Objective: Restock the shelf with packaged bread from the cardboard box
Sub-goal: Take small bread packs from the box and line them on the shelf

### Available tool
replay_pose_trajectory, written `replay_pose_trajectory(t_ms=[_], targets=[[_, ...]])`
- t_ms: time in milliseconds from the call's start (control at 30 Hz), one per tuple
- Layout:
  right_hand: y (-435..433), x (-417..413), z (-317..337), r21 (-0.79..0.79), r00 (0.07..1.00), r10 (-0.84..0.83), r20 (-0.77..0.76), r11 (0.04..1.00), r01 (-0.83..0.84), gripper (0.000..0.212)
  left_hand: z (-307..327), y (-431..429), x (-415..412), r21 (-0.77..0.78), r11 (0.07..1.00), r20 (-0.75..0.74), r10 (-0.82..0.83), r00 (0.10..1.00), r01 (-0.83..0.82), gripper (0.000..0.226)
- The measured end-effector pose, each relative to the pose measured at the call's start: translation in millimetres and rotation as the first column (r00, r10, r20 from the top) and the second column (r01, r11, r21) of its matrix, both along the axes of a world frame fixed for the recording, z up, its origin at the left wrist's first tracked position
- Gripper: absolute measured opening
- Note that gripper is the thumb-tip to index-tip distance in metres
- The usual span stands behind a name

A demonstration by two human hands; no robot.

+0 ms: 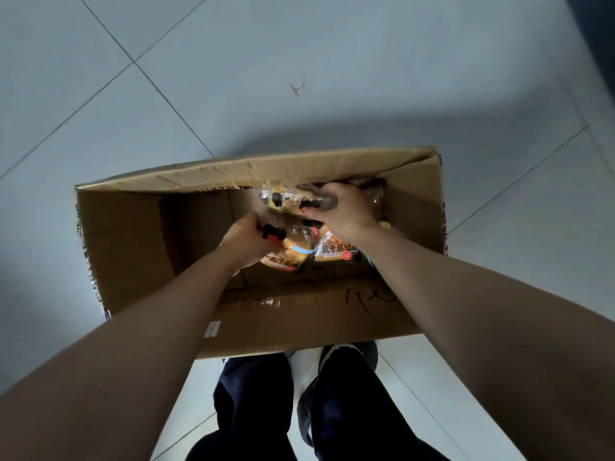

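Note:
An open cardboard box (133,241) sits on the tiled floor right in front of my feet. Inside it lie clear bags of packaged bread with printed labels. My left hand (244,237) is closed on the top of one bread bag (289,251) near the box's middle. My right hand (342,207) grips the top of another bag (283,199) towards the far wall. A third bag (336,252) lies under my right wrist. The left half of the box interior shows bare cardboard. No shelf is in view.
Pale grey floor tiles (299,61) surround the box. A small brown mark (296,88) is on the floor beyond the box. My dark trousers and shoes (336,371) stand against the box's near wall. A dark edge (595,34) shows at the top right.

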State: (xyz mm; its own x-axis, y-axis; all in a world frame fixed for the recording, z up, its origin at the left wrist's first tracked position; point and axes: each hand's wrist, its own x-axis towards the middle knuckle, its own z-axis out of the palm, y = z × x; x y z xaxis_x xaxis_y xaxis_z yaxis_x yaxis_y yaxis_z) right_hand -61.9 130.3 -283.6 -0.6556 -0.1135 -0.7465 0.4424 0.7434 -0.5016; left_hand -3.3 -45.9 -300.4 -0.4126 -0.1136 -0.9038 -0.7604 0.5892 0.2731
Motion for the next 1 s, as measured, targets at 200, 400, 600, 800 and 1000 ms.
replay_pose_trajectory(t_ms=[200, 400, 600, 800, 1000], targets=[[-11, 17, 45, -0.012, 0.971, 0.158, -0.180, 0.987, -0.163, 0.018, 53, -11, 3, 0.073, 0.997, -0.061, -0.009, 0.998, 0.013, 0.096], [-22, -2, 148, 0.040, 0.862, 0.390, -0.323, 0.916, -0.400, 0.030, 156, -32, 12, 0.241, 0.958, -0.131, 0.188, 0.974, -0.152, 0.134], [-38, -33, 269, -0.123, 0.951, 0.274, -0.141, 0.948, -0.292, 0.039, 273, -47, 8, 0.276, 0.941, -0.195, 0.252, 0.948, -0.193, 0.130], [-46, -55, 378, -0.232, 0.988, 0.146, -0.050, 0.960, -0.154, 0.030, 381, -67, -3, 0.464, 0.846, -0.119, 0.355, 0.927, -0.264, 0.095], [-54, -81, 484, -0.550, 0.941, -0.042, 0.337, 0.802, 0.232, 0.079, 483, -92, -4, 0.563, 0.754, -0.208, 0.526, 0.825, -0.338, 0.083]])
